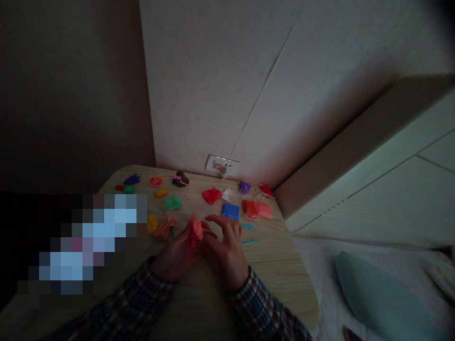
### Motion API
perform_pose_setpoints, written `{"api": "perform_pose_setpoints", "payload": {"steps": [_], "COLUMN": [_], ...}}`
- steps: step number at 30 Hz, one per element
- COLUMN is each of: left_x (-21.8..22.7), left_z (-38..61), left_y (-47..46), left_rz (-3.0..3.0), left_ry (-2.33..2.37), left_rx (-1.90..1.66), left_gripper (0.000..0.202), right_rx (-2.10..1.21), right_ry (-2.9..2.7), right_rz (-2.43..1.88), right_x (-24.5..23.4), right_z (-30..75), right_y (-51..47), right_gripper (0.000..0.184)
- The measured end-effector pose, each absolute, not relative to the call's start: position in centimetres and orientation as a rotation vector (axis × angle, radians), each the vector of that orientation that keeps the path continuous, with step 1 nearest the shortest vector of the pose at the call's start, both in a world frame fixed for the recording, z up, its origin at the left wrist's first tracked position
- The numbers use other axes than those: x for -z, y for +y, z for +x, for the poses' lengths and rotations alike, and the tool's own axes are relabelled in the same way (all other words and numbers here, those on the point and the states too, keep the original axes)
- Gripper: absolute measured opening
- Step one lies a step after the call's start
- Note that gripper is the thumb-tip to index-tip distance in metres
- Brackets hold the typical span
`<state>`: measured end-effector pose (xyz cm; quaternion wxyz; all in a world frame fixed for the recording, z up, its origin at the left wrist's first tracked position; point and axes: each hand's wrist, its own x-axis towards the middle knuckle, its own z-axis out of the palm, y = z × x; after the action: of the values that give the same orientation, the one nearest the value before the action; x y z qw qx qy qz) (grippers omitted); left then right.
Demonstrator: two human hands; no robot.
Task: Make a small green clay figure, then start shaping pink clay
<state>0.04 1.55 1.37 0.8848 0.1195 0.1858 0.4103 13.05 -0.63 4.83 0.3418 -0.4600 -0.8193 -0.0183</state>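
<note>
Above the near half of the table, my left hand (177,258) is closed around a crumpled piece of coral-pink modelling clay (196,230). My right hand (227,248) meets it from the right, with thumb and fingertips bent in at the clay's edge and the index finger arched over. Part of the clay is hidden by my fingers. Just beyond my left hand lies an orange clay packet (164,229), and a blue clay packet (231,211) lies past my right hand. Light-blue modelling tools (250,242) stick out beside my right hand.
Red (212,195), green (172,203) and purple (244,187) clay packets lie on the wooden table (280,279). Farther back are a round red-and-orange piece (155,182) and a dark lump (180,178). A wall socket (222,165) holds a plug. A pale cabinet stands right.
</note>
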Motion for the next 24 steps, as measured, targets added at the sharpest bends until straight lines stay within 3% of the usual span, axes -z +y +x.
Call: {"api": "perform_pose_setpoints", "payload": {"steps": [6, 9, 14, 17, 24], "left_x": [-1.5, -1.9, -2.1, -2.1, -2.9], "left_z": [-0.1, -0.2, 0.3, 0.5, -0.1], "left_y": [1.6, 1.5, 0.8, 0.4, 0.5], "left_rz": [0.325, 0.386, 0.747, 0.927, 1.413], "left_ry": [0.502, 0.593, 0.653, 0.670, 0.836], "left_rx": [-0.990, -1.013, -0.936, -0.868, -0.838], "left_gripper": [0.016, 0.028, 0.040, 0.043, 0.037], "right_rx": [-0.117, -0.313, -0.752, -0.975, -1.011], "right_ry": [-2.184, -2.104, -1.792, -1.838, -1.855], "right_rz": [-1.204, -1.219, -1.231, -1.292, -1.394], "right_x": [-5.8, -6.9, -7.6, -7.9, -8.3], "right_z": [13.9, 15.2, 16.9, 17.3, 18.3], "right_y": [-1.0, -1.3, -0.9, -0.6, -0.5], "right_gripper": [0.012, 0.012, 0.028, 0.018, 0.027]}}
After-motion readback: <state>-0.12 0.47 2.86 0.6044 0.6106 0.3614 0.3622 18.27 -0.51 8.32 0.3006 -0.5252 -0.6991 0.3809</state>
